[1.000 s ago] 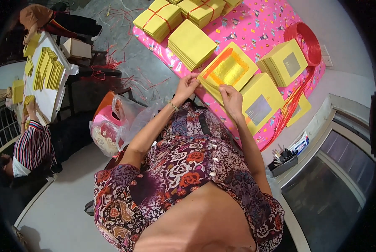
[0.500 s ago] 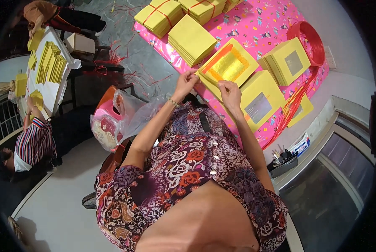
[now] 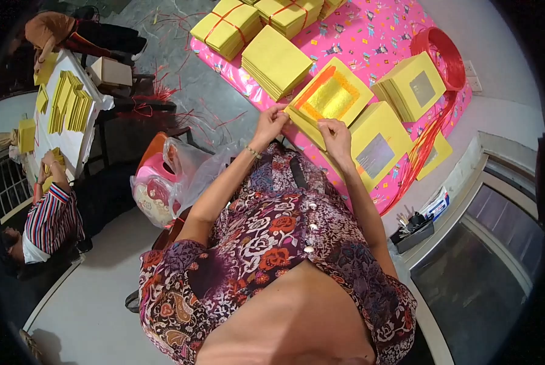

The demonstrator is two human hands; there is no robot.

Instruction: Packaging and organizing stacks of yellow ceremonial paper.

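Note:
A yellow paper sheet with a shiny gold panel and orange border (image 3: pixel 332 100) lies at the near edge of the pink table. Its near edge is folded up in a narrow strip. At the strip's left corner, my left hand (image 3: pixel 270 125) is closed in a pinch on the paper. Farther right along the same strip, my right hand (image 3: pixel 338 141) pinches it, thumb and fingers together. Right of that hand sits a stack of yellow paper with a silver-grey square (image 3: pixel 377 153). A plain yellow stack (image 3: pixel 276 62) stands just beyond my left hand.
Yellow bundles tied with red strips (image 3: pixel 227 27) stand at the table's far edge. Another yellow stack (image 3: pixel 408 88), a red ring-shaped coil (image 3: pixel 450 58) and loose red strips (image 3: pixel 419 155) lie to the right. A plastic bag (image 3: pixel 175 176) is at my left; two people work around a white table (image 3: pixel 71 64).
My hands keep their pinch on the folded strip with hardly any movement. The view has shifted slightly. At the white table, the striped-sleeved person's hand has moved over the yellow paper.

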